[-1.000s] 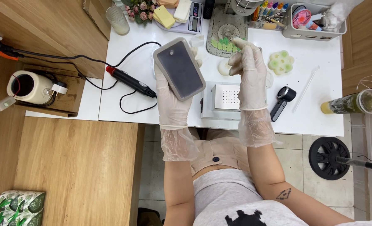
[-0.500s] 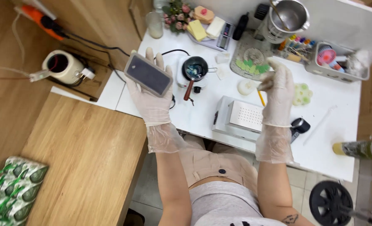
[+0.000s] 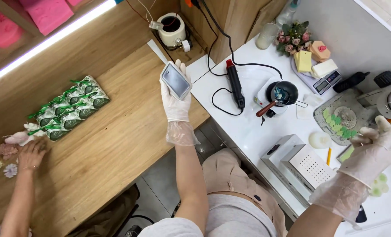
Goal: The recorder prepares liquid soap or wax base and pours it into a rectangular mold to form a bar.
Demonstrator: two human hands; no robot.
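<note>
Head view: gloved left hand (image 3: 175,102) raised over the edge of the white worktable (image 3: 252,127), fingers wrapped around a flat grey rounded-rectangle silicone mould (image 3: 176,80). Gloved right hand (image 3: 372,149) hovering above the same table's right part, fingers loosely curled, holding nothing. Off the table's left side, another person's bare hand (image 3: 30,154) resting on the wooden counter (image 3: 112,145) beside green-ribboned wrapped packets (image 3: 68,107).

— What lay on the wooden table (image 3: 116,145)?
— Green wrapped packets (image 3: 70,107) in a row.
— And the white counter (image 3: 248,127)?
— A heat gun (image 3: 236,83), a small black pot (image 3: 284,93), a scale (image 3: 328,81).
</note>
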